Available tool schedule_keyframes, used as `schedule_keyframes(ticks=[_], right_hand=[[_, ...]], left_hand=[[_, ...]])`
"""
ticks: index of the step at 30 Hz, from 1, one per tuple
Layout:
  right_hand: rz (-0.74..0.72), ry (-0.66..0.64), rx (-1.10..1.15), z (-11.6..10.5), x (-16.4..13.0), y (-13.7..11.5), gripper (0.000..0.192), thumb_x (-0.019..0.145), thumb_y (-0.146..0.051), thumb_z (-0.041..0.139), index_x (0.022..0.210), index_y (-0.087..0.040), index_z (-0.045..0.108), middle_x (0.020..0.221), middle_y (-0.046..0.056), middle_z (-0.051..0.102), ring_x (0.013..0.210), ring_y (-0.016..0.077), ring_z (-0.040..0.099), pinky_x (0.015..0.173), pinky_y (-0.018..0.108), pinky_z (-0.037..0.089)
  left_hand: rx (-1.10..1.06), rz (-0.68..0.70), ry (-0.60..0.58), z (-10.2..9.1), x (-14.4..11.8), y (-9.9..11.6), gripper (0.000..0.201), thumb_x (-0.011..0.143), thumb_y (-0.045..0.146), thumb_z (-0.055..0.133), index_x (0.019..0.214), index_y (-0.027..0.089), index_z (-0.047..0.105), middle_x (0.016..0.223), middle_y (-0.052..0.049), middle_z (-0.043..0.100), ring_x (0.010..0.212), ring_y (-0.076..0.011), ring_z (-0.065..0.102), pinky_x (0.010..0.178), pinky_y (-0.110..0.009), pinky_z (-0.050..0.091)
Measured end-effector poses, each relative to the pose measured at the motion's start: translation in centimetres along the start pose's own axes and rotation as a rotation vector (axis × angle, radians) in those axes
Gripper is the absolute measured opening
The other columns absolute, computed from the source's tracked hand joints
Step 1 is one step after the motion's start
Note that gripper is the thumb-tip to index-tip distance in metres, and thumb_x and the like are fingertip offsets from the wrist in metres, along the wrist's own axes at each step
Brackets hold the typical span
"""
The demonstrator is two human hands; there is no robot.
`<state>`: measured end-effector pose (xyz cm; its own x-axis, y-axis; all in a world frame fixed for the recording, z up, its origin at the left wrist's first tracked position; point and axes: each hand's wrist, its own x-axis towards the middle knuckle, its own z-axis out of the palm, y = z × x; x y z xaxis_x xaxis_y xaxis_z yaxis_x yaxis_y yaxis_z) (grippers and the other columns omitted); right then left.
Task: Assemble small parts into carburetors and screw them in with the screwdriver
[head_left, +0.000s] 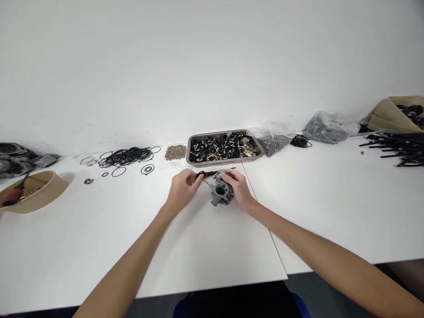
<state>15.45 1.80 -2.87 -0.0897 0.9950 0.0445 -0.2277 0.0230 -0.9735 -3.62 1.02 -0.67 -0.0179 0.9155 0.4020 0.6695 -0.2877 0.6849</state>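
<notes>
A grey metal carburetor is held just over the white table, its round bore facing up toward me. My right hand grips it from the right side, fingers wrapped around its far end. On the left, my left hand pinches a small black-headed part with a thin brass stem, and that stem meets the carburetor's left side. Whether the stem is inside a hole I cannot tell. Behind both hands lies a red and black screwdriver, partly hidden by them.
A metal tray of mixed small parts stands by the wall. Left of it are small brass pieces and black rubber rings. A beige bowl sits far left. Plastic bags and black tubes lie right.
</notes>
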Motion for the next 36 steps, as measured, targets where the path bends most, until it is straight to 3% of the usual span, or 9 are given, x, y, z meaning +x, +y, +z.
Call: schedule_keyframes(ticks=[3, 7, 10, 12, 17, 23, 27, 36], right_hand=[[-0.012, 0.021, -0.022, 0.1, 0.0, 0.1, 0.024, 0.076, -0.040, 0.067, 0.087, -0.019, 0.066, 0.087, 0.003, 0.066, 0.083, 0.0193, 0.058, 0.074, 0.029, 0.044], [-0.027, 0.045, -0.048, 0.1, 0.0, 0.0, 0.024, 0.076, -0.040, 0.067, 0.088, -0.018, 0.066, 0.088, 0.003, 0.066, 0.085, 0.0198, 0.059, 0.076, 0.030, 0.045], [-0.032, 0.038, -0.066, -0.1, -0.1, -0.2, 0.024, 0.076, -0.039, 0.066, 0.087, -0.018, 0.067, 0.088, 0.003, 0.066, 0.085, 0.0195, 0.059, 0.077, 0.030, 0.044], [-0.029, 0.022, -0.077, -0.3, -0.1, -0.2, 0.023, 0.076, -0.039, 0.065, 0.086, -0.018, 0.067, 0.087, 0.003, 0.066, 0.084, 0.0194, 0.059, 0.075, 0.030, 0.044], [-0.022, -0.021, -0.095, -0.5, 0.2, -0.2, 0.023, 0.075, -0.039, 0.065, 0.083, -0.018, 0.066, 0.083, 0.003, 0.066, 0.079, 0.0188, 0.058, 0.072, 0.030, 0.044], [-0.013, -0.043, -0.110, -0.5, 0.4, -0.3, 0.022, 0.074, -0.039, 0.066, 0.082, -0.018, 0.066, 0.082, 0.003, 0.065, 0.077, 0.0179, 0.057, 0.071, 0.030, 0.043], [-0.009, -0.052, -0.108, -0.6, 0.3, -0.4, 0.023, 0.075, -0.039, 0.065, 0.084, -0.018, 0.067, 0.081, 0.003, 0.065, 0.077, 0.0180, 0.057, 0.070, 0.030, 0.043], [-0.014, -0.055, -0.138, -0.7, 0.3, -0.4, 0.024, 0.074, -0.040, 0.069, 0.082, -0.018, 0.068, 0.082, 0.003, 0.066, 0.077, 0.0191, 0.056, 0.070, 0.031, 0.041]], left_hand=[[0.078, 0.087, -0.003, 0.1, -0.3, 0.4, 0.028, 0.082, 0.040, 0.061, 0.065, 0.018, 0.056, 0.059, 0.001, 0.052, 0.054, -0.0107, 0.043, 0.052, -0.025, 0.034], [0.055, 0.150, -0.157, 0.6, -1.6, 2.1, 0.025, 0.088, 0.039, 0.054, 0.074, 0.018, 0.056, 0.065, 0.000, 0.054, 0.054, -0.0106, 0.045, 0.054, -0.026, 0.035], [-0.012, 0.198, -0.194, 0.8, -2.3, 2.9, 0.031, 0.093, 0.036, 0.044, 0.069, 0.018, 0.050, 0.063, 0.000, 0.050, 0.056, -0.0108, 0.043, 0.056, -0.027, 0.034], [-0.093, 0.148, -0.211, 0.7, -2.4, 3.1, 0.034, 0.094, 0.036, 0.042, 0.065, 0.018, 0.048, 0.059, 0.000, 0.049, 0.056, -0.0116, 0.045, 0.057, -0.027, 0.035], [-0.422, -0.155, -0.338, 0.2, -1.5, 2.6, 0.031, 0.087, 0.040, 0.055, 0.066, 0.017, 0.054, 0.055, 0.001, 0.055, 0.052, -0.0120, 0.053, 0.057, -0.027, 0.042], [-0.610, -0.257, -0.564, -0.3, -0.4, 1.4, 0.032, 0.082, 0.046, 0.062, 0.079, 0.015, 0.062, 0.069, -0.005, 0.065, 0.052, -0.0143, 0.060, 0.050, -0.028, 0.048], [-0.620, -0.280, -0.592, -0.6, -0.2, 1.2, 0.031, 0.080, 0.045, 0.065, 0.082, 0.014, 0.066, 0.070, -0.006, 0.066, 0.051, -0.0140, 0.061, 0.051, -0.029, 0.049], [-0.544, -0.309, -0.525, -1.1, -0.1, 1.4, 0.025, 0.077, 0.037, 0.070, 0.083, 0.013, 0.071, 0.069, -0.005, 0.065, 0.051, -0.0116, 0.058, 0.051, -0.027, 0.048]])
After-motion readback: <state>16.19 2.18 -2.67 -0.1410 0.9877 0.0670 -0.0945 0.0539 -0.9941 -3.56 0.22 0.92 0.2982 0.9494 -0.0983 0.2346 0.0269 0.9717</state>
